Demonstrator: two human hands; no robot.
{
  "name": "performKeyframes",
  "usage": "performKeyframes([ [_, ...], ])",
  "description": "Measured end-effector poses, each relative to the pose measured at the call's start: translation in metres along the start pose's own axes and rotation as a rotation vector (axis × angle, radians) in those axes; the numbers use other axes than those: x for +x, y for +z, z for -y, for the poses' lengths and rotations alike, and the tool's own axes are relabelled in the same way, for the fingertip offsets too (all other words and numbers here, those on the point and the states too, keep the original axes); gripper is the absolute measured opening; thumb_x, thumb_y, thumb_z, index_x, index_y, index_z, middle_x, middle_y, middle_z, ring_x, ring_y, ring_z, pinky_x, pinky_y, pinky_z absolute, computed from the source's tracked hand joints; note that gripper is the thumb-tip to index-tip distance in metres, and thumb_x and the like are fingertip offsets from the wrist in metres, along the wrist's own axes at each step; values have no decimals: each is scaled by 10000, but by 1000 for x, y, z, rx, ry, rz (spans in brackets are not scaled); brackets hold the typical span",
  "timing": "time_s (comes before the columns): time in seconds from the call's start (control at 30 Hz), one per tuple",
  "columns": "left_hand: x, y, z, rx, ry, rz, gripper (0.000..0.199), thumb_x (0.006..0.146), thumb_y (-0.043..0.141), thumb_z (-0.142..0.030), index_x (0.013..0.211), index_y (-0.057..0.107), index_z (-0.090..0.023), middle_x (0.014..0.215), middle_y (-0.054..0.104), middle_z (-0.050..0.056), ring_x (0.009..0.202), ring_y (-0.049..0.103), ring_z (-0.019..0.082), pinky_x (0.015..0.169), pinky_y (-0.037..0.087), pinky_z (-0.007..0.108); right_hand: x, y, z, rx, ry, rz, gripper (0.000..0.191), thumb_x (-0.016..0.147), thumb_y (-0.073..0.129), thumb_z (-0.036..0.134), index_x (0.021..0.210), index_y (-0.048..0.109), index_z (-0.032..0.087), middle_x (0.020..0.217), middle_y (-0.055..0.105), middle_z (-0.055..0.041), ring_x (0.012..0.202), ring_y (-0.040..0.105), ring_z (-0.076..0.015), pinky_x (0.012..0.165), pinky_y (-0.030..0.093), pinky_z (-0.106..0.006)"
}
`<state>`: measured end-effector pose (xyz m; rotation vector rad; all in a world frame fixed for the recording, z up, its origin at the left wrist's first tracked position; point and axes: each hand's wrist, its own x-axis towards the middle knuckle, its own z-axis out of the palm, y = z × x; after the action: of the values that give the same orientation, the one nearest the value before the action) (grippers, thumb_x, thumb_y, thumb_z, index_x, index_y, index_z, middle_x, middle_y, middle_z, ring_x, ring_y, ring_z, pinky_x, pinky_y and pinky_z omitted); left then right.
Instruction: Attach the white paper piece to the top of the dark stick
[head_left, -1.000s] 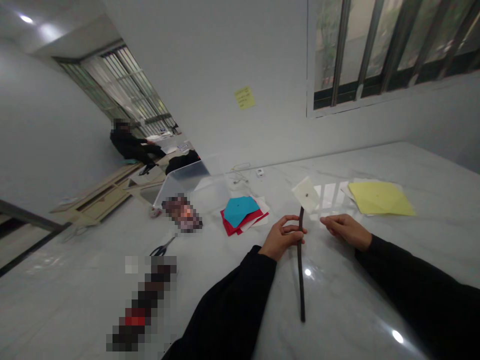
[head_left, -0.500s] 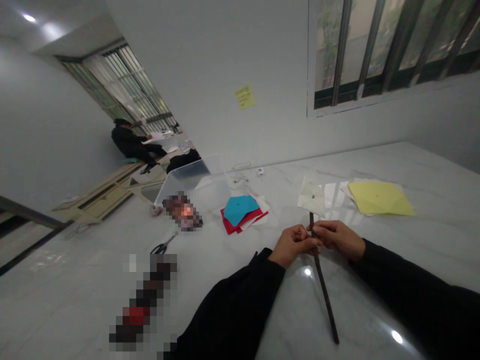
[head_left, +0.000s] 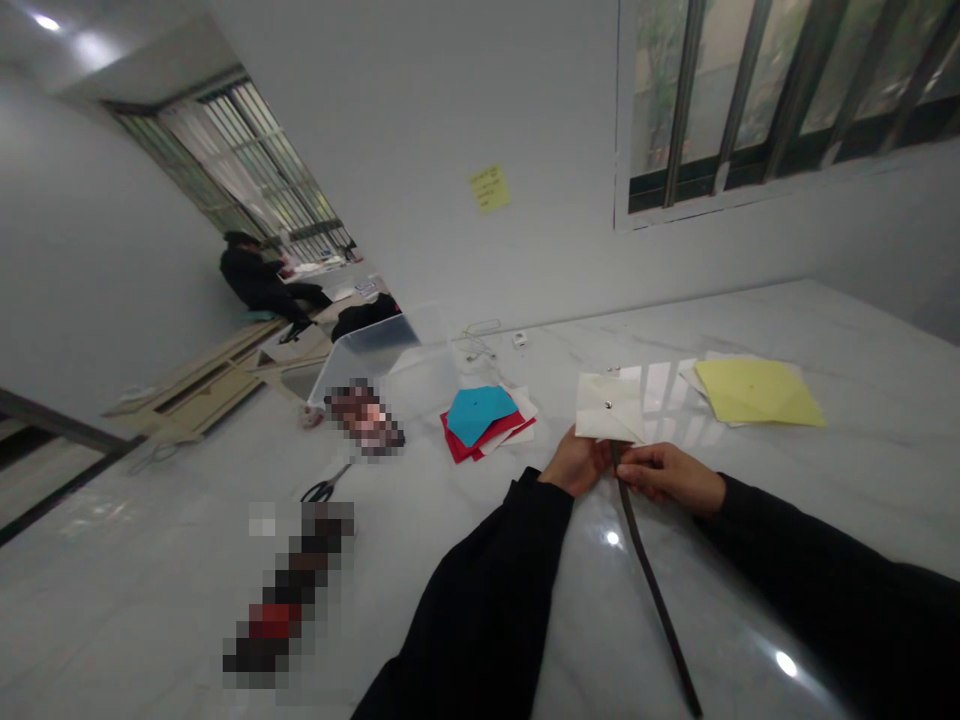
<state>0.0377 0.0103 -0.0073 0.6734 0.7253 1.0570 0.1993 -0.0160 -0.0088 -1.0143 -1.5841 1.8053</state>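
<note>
Our left hand (head_left: 574,462) sits against the lower edge of a white paper square (head_left: 609,405), its fingers hidden behind the sheet, so we cannot tell how it grips. Our right hand (head_left: 664,477) is curled narrow, its fingers (head_left: 637,462) pinching the top of a thin dark stick (head_left: 651,590) just under the paper. The stick slants down toward us over the marble bench (head_left: 480,590) and runs out of view at the bottom. A small dark pin (head_left: 608,404) marks the middle of the paper.

To our right, a yellow paper sheet (head_left: 757,390) lies on white sheets (head_left: 701,375). Ahead, a blue paper piece (head_left: 476,415) rests on red paper (head_left: 457,445), with a clear plastic box (head_left: 390,365) beyond it. Black-handled scissors (head_left: 322,490) lie further left, beside two pixelated objects (head_left: 364,420) (head_left: 289,590) we cannot name. A yellow sticky note (head_left: 489,188) is on the wall, and a seated person (head_left: 255,280) in dark clothes is far off.
</note>
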Motion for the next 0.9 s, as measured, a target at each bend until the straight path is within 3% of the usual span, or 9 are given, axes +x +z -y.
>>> performKeyframes([
  [0.37,-3,-3,-1,-135,31,95,201,744,702,-257,917,645,-172,831,640,23,731,576,134,691,456,261,1,-1,-3,-14,-4,3,374,760,692,523,711,611,162,614,556,20,483,418,-74,468,293,-230],
  [0.67,-3,-5,1,-185,27,84,213,755,681,-250,950,653,-168,876,655,45,772,588,150,695,452,256,-1,0,3,40,-20,14,381,740,714,522,711,582,166,552,495,47,459,403,-70,459,299,-229],
  [0.9,-3,-1,1,-187,27,-1,221,749,681,-255,943,658,-150,882,668,63,772,598,158,715,449,266,3,-5,-1,341,13,-165,375,779,700,520,854,559,181,704,551,23,510,464,-67,458,357,-208],
])
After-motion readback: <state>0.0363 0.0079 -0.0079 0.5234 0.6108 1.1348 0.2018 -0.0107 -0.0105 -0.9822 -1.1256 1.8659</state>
